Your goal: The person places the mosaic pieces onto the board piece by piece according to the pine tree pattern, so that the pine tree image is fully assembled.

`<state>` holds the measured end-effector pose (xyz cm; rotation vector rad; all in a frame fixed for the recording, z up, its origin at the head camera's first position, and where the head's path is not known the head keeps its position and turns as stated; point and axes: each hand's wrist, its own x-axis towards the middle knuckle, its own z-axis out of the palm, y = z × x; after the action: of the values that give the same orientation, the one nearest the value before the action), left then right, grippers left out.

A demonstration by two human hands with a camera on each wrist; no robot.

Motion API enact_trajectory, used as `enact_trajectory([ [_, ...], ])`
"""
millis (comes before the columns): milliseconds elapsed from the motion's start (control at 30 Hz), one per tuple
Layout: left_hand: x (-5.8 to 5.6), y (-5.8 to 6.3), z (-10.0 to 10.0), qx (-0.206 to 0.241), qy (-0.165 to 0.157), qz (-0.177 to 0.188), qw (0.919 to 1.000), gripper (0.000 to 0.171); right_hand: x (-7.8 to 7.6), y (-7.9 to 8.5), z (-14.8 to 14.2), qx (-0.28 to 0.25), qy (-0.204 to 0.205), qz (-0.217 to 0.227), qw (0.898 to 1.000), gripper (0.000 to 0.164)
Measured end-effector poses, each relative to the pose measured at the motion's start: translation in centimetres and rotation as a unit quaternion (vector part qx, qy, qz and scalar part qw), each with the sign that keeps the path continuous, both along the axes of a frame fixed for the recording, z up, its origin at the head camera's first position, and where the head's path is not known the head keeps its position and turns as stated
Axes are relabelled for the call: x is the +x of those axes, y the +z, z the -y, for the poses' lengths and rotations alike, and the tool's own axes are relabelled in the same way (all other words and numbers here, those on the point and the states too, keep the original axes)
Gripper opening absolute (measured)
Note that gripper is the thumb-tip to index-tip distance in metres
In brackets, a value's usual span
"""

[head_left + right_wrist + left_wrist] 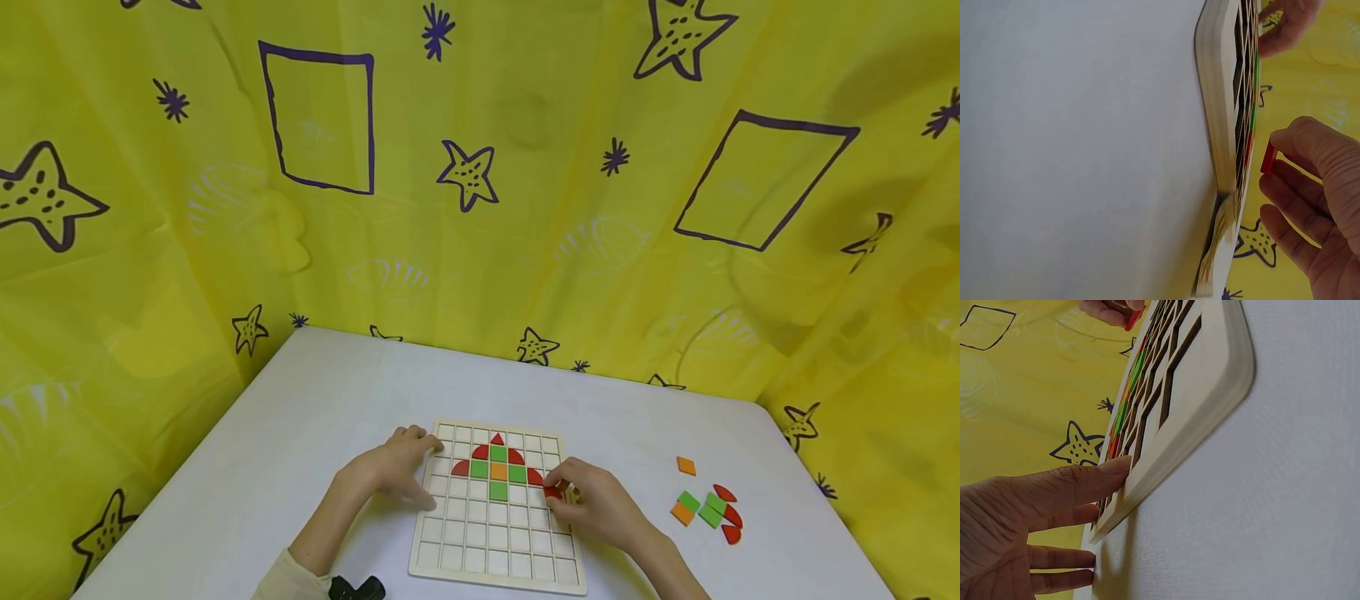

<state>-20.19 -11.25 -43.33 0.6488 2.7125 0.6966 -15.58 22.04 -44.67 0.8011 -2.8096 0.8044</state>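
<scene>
A light wooden grid board (pixel 495 582) lies on the white table. Red, green and orange tiles fill part of its upper half in a stepped, arrow-like pattern, with a green square (pixel 498 491) at the bottom. My right hand (pixel 596 504) pinches a red tile (pixel 1269 157) between thumb and index finger, over the board's right side. In the right wrist view its other fingers are loosely bent. My left hand (pixel 397 463) is at the board's left edge, fingers spread. Its thumb (pixel 1088 481) lies over the rim in the left wrist view.
Loose tiles lie right of the board: an orange one (pixel 686 465) apart, then green squares (pixel 712 513) and red curved pieces (pixel 733 517). A pale wooden strip (pixel 1213 253) is beside the board. A black object (pixel 357 589) shows at the bottom edge. Yellow curtain (pixel 480 250) surrounds the table.
</scene>
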Motion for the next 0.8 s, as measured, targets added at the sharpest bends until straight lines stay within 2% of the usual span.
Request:
enact_trajectory([
  [100,0.0,0.0,0.1,0.003,-0.002,0.0,1.0,0.073,-0.1,0.0,0.8,-0.003,0.012,0.008,1.0,0.014],
  [300,0.0,0.0,0.1,0.006,-0.006,-0.001,1.0,0.072,-0.3,0.1,2.3,0.017,0.042,-0.01,0.999,0.012],
  [800,0.1,0.2,0.0,0.0,-0.002,-0.004,1.0,0.073,-0.9,-0.1,4.1,0.054,0.059,-0.018,0.997,0.01],
])
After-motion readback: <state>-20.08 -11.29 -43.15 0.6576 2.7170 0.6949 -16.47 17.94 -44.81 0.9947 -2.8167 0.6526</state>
